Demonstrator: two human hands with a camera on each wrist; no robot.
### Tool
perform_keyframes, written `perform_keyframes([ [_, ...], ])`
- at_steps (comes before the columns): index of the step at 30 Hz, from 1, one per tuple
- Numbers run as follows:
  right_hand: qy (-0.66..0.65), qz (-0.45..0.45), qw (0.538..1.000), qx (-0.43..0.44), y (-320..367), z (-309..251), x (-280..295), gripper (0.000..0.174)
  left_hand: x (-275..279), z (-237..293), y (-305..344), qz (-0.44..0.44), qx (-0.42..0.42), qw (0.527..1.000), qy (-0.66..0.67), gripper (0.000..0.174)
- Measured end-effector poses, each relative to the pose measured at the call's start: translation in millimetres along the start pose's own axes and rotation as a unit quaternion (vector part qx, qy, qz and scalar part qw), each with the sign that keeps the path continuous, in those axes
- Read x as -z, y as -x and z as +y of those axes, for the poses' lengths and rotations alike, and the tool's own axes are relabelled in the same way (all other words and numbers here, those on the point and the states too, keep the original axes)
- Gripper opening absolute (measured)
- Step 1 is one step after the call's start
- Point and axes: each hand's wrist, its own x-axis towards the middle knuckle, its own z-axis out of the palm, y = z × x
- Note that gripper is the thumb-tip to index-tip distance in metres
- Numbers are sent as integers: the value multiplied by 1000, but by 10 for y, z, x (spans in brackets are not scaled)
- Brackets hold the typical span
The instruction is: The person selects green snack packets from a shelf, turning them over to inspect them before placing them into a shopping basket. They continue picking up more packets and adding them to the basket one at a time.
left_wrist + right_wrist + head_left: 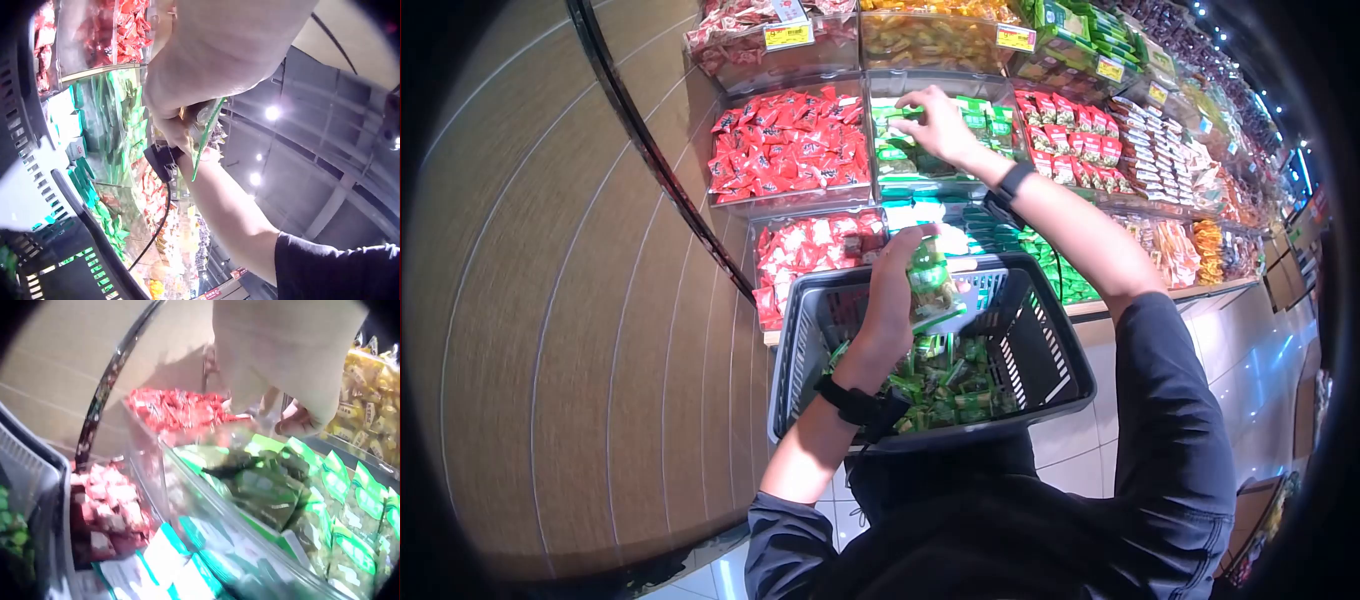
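Your left hand (889,300) grips a probably light, slippery green packet (932,282) above the basket (1000,418), while your right hand (945,128), fingers loosely parted, hangs over others, best pinched by their sealed edges

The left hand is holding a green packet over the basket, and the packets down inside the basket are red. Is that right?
Not quite: the packets inside the basket are green, not red. The head view shows it. The left hand does hold a green packet over it.
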Motion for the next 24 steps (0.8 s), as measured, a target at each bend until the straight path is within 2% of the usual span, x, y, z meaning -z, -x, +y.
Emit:
perform_keyframes([
  [1, -73, 8, 996, -42, 52, -124, 146, 33, 22, -9, -18, -5, -15, 1000, 2, 33],
  [3, -36, -14, 998, -41, 286, -199, 342, 27, 29, 1, -14, -6, -16, 1000, 5, 33],
  [5, 27, -48, 989, 139, 509, -66, 324, 27, 62, -17, -39, -16, -13, 999, -25, 33],
  [6, 65, -122, 981, 138, 602, -84, 293, 34, 48, -23, -39, -12, -6, 999, -31, 34],
  [7, 83, -202, 970, 104, 682, -98, 275, 53, 49, -34, -34, -11, -5, 999, -32, 34],
  [9, 181, -269, 944, 65, 810, -170, 190, 70, 52, -52, -40, -27, 20, 998, -47, 40],
  [10, 183, -302, 934, 45, 794, -109, 117, 81, 52, -63, -55, -29, 19, 998, -50, 40],
  [14, 206, -300, 930, 52, 762, 71, -116, 87, 94, -86, -89, -43, 23, 997, -57, 39],
  [17, 226, -279, 929, 92, 796, 131, -158, 89, 108, -97, -102, -51, 14, 997, -53, 38],
  [20, 215, -290, 929, 83, 794, 164, -164, 93, 110, -75, -81, -61, 28, 996, -59, 41],
  [24, 206, -303, 929, 55, 757, 38, -76, 88, 61, -66, -58, -70, 10, 997, -34, 42],
])
